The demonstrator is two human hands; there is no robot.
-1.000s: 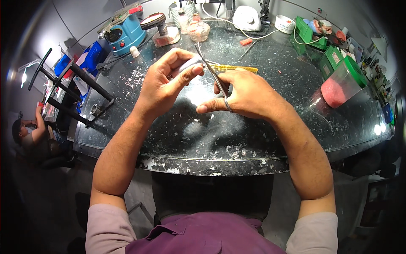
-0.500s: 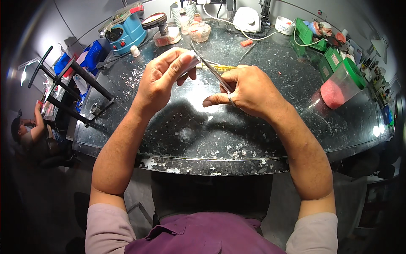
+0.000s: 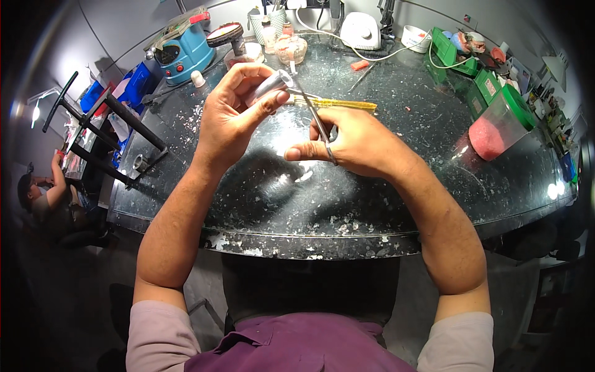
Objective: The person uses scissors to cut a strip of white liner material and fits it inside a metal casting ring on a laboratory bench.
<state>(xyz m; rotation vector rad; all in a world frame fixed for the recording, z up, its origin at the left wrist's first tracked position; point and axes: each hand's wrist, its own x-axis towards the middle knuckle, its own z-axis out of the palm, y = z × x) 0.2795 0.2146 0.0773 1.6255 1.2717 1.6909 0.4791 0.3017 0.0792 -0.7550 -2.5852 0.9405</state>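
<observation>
My left hand [image 3: 232, 118] grips a shiny silver roll [image 3: 268, 87], hollow at its upper end, between thumb and fingers. Closed around the handles of metal scissors [image 3: 317, 119] is my right hand [image 3: 356, 139], its thumb stretched toward the left. One handle ring shows at the thumb's base. The scissors point up and away, with their tips beside the roll's open end; whether they touch it I cannot tell. Behind my right hand a yellow strip [image 3: 353, 104] lies on the dark, scuffed bench [image 3: 297, 211].
A clear jar [image 3: 496, 130] of pink powder with a green lid stands tilted in view at right. Green bins [image 3: 455, 56] hold parts behind it. At back left are a blue machine [image 3: 186, 56] and a black metal frame [image 3: 102, 136]. Another person [image 3: 49, 198] sits far left.
The silver roll has turned, so its open end now shows. My right hand and the scissors have shifted slightly left and nearer, uncovering more of the yellow strip.
</observation>
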